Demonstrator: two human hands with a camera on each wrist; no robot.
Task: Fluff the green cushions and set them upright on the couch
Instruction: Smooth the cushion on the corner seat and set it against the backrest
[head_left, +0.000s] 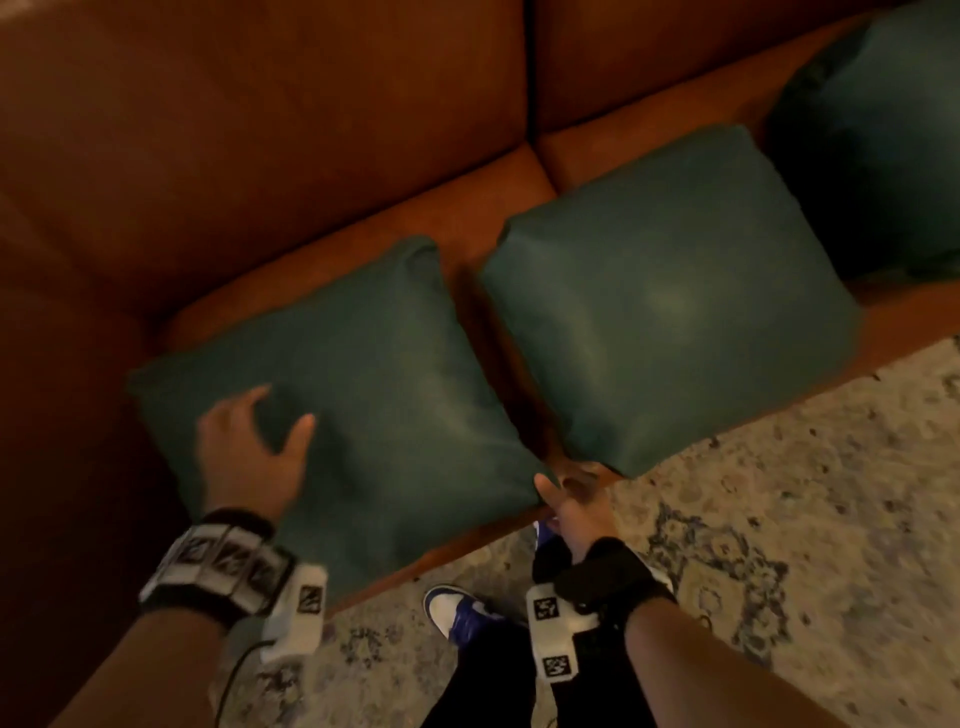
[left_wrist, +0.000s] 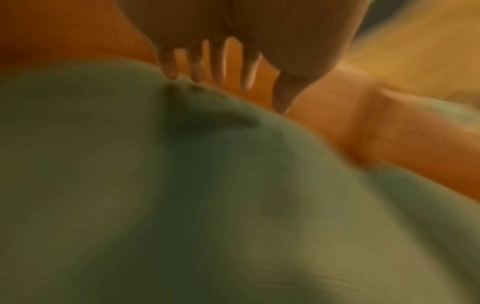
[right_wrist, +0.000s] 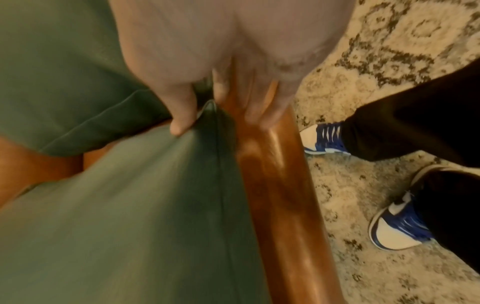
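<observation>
Three green cushions are on the brown leather couch (head_left: 260, 130). The left cushion (head_left: 374, 395) lies flat on the seat, and the middle cushion (head_left: 670, 301) lies flat beside it. My left hand (head_left: 280, 410) rests on the left cushion near its left edge. In the left wrist view its straight, spread fingers (left_wrist: 168, 65) dent the fabric (left_wrist: 182, 185). My right hand (head_left: 558, 486) is at that cushion's near right corner. There the thumb (right_wrist: 182, 121) presses on top of the corner (right_wrist: 155, 185), with the other fingers behind it along the seat's front edge (right_wrist: 272, 185).
The third green cushion (head_left: 878, 140) stands in shadow at the far right against the backrest. A patterned pale rug (head_left: 779, 467) covers the floor in front of the couch. My blue and white shoes (head_left: 457, 608) stand close to the seat's front edge.
</observation>
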